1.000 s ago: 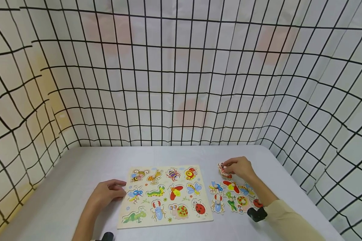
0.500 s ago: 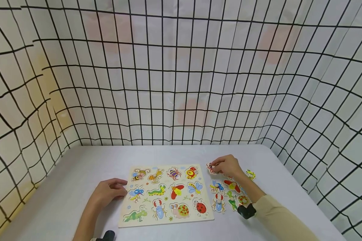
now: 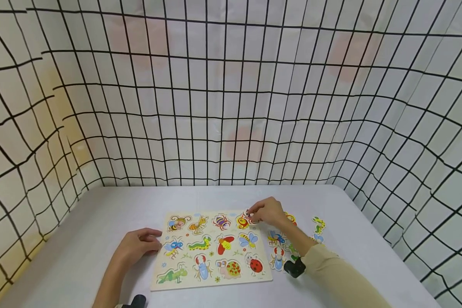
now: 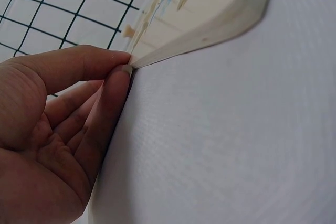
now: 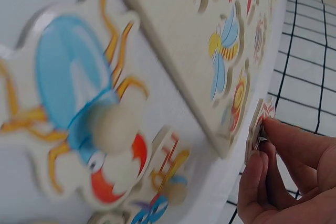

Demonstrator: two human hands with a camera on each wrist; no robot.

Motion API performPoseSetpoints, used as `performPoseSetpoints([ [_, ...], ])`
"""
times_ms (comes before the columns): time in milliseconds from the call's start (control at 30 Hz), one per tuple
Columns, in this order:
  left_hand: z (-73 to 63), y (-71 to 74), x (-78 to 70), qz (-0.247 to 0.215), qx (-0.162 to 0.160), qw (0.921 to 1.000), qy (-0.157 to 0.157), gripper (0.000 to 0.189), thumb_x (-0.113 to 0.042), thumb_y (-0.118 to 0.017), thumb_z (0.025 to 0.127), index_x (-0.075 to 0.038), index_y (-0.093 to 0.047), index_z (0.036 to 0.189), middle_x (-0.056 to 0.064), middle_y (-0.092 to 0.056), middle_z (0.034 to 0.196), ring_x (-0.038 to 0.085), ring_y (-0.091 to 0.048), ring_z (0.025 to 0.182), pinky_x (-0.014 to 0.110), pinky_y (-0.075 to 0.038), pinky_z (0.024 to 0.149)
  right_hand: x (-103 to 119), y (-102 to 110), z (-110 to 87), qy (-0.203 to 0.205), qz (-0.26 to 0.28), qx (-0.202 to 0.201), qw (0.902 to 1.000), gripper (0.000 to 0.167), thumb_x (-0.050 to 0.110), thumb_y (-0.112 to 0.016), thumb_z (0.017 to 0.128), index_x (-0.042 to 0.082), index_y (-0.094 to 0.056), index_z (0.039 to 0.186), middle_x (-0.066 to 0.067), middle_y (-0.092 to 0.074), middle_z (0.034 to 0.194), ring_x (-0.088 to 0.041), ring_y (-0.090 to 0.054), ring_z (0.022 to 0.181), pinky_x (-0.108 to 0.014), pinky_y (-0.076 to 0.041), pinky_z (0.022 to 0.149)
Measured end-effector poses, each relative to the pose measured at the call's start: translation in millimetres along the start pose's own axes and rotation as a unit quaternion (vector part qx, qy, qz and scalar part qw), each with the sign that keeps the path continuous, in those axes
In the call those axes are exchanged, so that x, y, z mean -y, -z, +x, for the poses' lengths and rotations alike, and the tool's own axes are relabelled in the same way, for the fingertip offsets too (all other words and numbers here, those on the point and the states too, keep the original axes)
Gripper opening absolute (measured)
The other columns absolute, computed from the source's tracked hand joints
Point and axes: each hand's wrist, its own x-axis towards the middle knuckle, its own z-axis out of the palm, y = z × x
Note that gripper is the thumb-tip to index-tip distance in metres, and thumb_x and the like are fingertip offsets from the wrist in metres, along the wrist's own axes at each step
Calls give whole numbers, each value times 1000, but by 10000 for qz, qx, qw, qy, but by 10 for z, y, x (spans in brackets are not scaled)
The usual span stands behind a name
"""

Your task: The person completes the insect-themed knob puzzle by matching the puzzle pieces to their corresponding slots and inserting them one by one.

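Note:
My left hand (image 3: pixel 138 246) rests at the left edge of a wooden insect puzzle board (image 3: pixel 235 233), thumb and finger touching its side. In the left wrist view those fingertips lie right at the edge of the board. My right hand (image 3: pixel 268 212) pinches a spider puzzle piece (image 5: pixel 255 132) between thumb and fingers, over the board's upper right corner. It overlaps the printed red-and-yellow insect there in the head view. The piece is tilted on edge in the right wrist view. My right hand's fingers hide part of it.
Loose pegged pieces lie right of the board, among them a blue stag beetle (image 3: pixel 278 259), a blue mosquito-like insect (image 3: pixel 276 237) and a green caterpillar (image 3: pixel 318 224). My right forearm covers several others. A black grid net (image 3: pixel 231 128) stands behind the white table (image 3: pixel 119 205).
My right hand has moved left with the spider piece, from the loose pieces to the board's upper right corner. The caterpillar piece has come into view behind it. My left hand stays put.

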Motion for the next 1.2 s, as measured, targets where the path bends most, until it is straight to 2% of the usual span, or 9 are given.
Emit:
performPoseSetpoints([
  [233,-4,-9,-4,8,-32,10000,60,37,-9,-77,84,-4,-70,120,4,-71,84,18,-62,75,28,-50,70,152,-185,18,331,97,220,9992,13,4,-81,76,12,-82,86,-3,-77,89,-17,-62,71,-27,-47,61],
  [500,5,-10,-3,12,-58,9999,90,38,-9,-77,84,-4,-70,121,5,-70,86,18,-61,75,27,-49,70,275,-395,58,302,221,238,9990,12,4,-82,75,12,-82,85,-5,-77,91,-16,-61,71,-25,-47,57],
  [700,-1,-7,-2,-46,-59,9999,85,38,-8,-77,84,-3,-70,120,5,-70,85,18,-62,74,28,-51,69,366,-539,68,378,249,320,9985,13,3,-82,74,11,-82,84,-4,-77,90,-14,-62,72,-25,-49,60],
  [867,3,-11,5,-93,-76,9999,71,37,-7,-77,83,-3,-71,119,5,-71,84,18,-63,74,27,-52,68,425,-601,46,328,367,388,9980,13,1,-83,73,8,-81,83,-6,-76,88,-15,-61,69,-25,-48,58],
  [1200,4,-15,13,-86,-104,9999,79,38,-7,-77,83,-3,-70,120,5,-70,85,18,-62,74,28,-52,69,472,-716,22,398,256,416,9980,11,1,-82,75,7,-81,84,-7,-76,92,-16,-60,75,-25,-48,61],
])
